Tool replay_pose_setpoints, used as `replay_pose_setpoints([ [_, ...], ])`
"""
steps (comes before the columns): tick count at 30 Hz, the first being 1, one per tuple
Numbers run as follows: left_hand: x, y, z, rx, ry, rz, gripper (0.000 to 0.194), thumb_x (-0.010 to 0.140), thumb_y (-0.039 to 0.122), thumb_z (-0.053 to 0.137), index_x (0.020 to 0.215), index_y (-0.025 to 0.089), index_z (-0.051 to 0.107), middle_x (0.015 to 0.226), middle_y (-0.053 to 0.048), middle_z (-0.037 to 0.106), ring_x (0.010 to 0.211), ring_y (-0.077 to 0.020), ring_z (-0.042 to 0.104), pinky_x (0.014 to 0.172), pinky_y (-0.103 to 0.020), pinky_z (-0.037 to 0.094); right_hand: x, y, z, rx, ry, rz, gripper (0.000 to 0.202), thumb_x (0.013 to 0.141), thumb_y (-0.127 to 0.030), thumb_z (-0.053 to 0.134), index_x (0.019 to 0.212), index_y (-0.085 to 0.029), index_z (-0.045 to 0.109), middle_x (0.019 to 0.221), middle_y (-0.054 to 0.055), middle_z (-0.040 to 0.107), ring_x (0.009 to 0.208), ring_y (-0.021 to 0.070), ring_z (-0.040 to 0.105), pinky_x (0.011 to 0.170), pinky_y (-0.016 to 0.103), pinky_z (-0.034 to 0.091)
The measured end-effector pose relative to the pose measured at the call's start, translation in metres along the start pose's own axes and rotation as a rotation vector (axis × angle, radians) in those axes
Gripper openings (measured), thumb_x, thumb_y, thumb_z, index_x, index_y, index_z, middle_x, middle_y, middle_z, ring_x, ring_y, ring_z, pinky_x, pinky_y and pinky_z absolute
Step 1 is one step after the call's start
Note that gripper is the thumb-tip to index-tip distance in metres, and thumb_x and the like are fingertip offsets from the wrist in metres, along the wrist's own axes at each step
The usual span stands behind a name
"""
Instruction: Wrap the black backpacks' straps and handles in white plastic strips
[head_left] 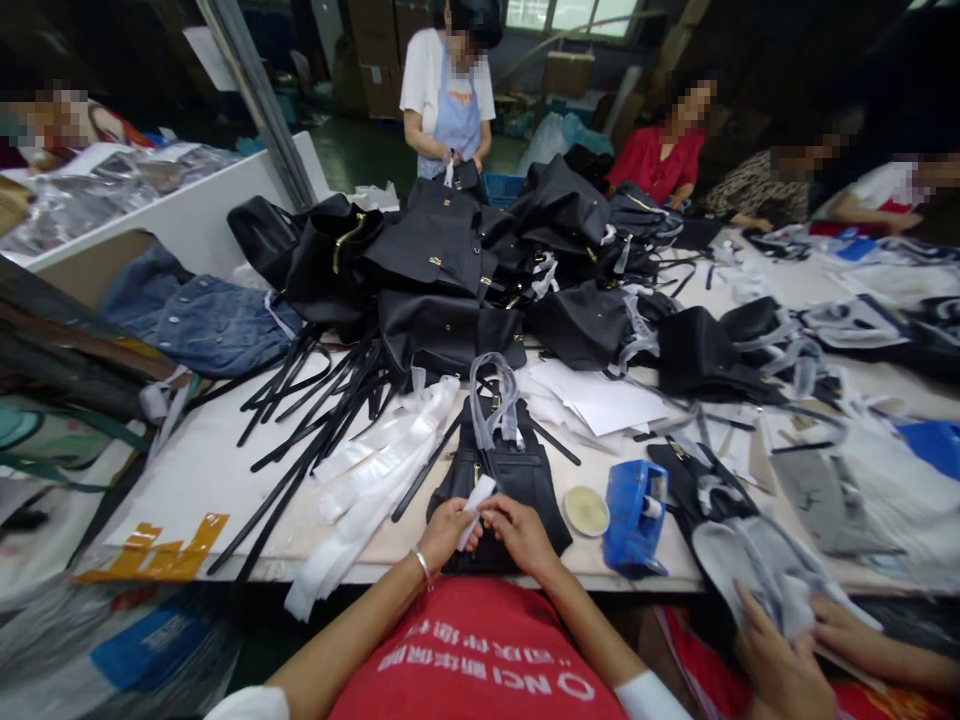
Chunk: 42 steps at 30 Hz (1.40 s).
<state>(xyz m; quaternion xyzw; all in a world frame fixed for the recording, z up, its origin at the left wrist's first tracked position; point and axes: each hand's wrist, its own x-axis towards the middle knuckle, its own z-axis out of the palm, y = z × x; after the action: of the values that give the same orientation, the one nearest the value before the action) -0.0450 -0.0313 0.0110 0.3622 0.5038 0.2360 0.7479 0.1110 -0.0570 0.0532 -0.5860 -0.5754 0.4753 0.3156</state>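
A black backpack lies flat at the table's front edge, its top handle wrapped in clear plastic film. Low over it, my left hand is closed on a short white strip. My right hand pinches at the same strip from the other side, fingertips close to the left ones. What lies right under the fingers is hidden. To the left spreads a bundle of white strips, with black straps beyond it. A blue tape dispenser and a roll of tape sit on the right.
Black bags are heaped across the table's middle. White paper sheets lie before them. A denim garment rests at left. A co-worker's hands hold plastic-wrapped straps close on my right. Another person stands across the table.
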Motion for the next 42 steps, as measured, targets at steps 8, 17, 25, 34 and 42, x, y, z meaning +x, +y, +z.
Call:
replay_pose_setpoints([
  [8, 0.0, 0.0, -0.005, -0.013, -0.063, 0.016, 0.024, 0.075, 0.036, 0.056, 0.085, 0.016, 0.049, 0.064, -0.002, 0.062, 0.047, -0.0094, 0.055, 0.046, -0.021, 0.042, 0.017, 0.006, 0.0, -0.322, -0.083, -0.103, 0.015, 0.087, -0.022, 0.045, 0.09, -0.024, 0.059, 0.086, 0.001, 0.064, 0.08, 0.0166, 0.06, 0.071, 0.025, 0.041],
  [17, -0.005, 0.013, 0.003, 0.042, -0.028, 0.015, 0.031, 0.077, 0.043, 0.058, 0.09, 0.018, 0.046, 0.063, 0.001, 0.061, 0.048, -0.0102, 0.055, 0.047, -0.022, 0.042, 0.034, 0.027, -0.005, -0.076, -0.104, 0.088, 0.045, 0.078, -0.018, 0.055, 0.12, -0.022, 0.04, 0.065, -0.006, 0.057, 0.058, 0.0136, 0.056, 0.057, 0.022, 0.039],
  [25, 0.014, 0.007, 0.011, 0.012, 0.113, -0.058, 0.038, 0.079, 0.056, 0.048, 0.076, 0.018, 0.046, 0.049, 0.004, 0.052, 0.036, -0.0079, 0.043, 0.036, -0.019, 0.031, 0.029, 0.041, 0.006, 0.126, -0.043, 0.16, 0.06, 0.084, -0.03, 0.053, 0.137, -0.022, 0.025, 0.064, -0.006, 0.056, 0.052, 0.0126, 0.054, 0.05, 0.022, 0.041],
  [34, 0.016, 0.021, -0.014, -0.395, -0.194, -0.34, 0.03, 0.082, 0.047, 0.051, 0.079, 0.017, 0.052, 0.045, 0.007, 0.043, 0.035, -0.006, 0.035, 0.038, -0.019, 0.028, 0.046, 0.046, 0.004, -0.279, -0.105, -0.1, 0.056, 0.089, -0.042, 0.05, 0.136, -0.018, 0.03, 0.078, 0.004, 0.065, 0.071, 0.0203, 0.065, 0.064, 0.027, 0.046],
  [42, 0.018, 0.018, -0.011, -0.298, -0.145, -0.314, 0.045, 0.081, 0.058, 0.046, 0.085, 0.014, 0.057, 0.04, 0.008, 0.04, 0.032, -0.0065, 0.033, 0.036, -0.019, 0.029, 0.05, 0.043, -0.036, -0.525, -0.109, -0.291, 0.044, 0.093, -0.017, 0.038, 0.137, -0.021, 0.032, 0.118, 0.011, 0.06, 0.102, 0.0191, 0.061, 0.082, 0.029, 0.049],
])
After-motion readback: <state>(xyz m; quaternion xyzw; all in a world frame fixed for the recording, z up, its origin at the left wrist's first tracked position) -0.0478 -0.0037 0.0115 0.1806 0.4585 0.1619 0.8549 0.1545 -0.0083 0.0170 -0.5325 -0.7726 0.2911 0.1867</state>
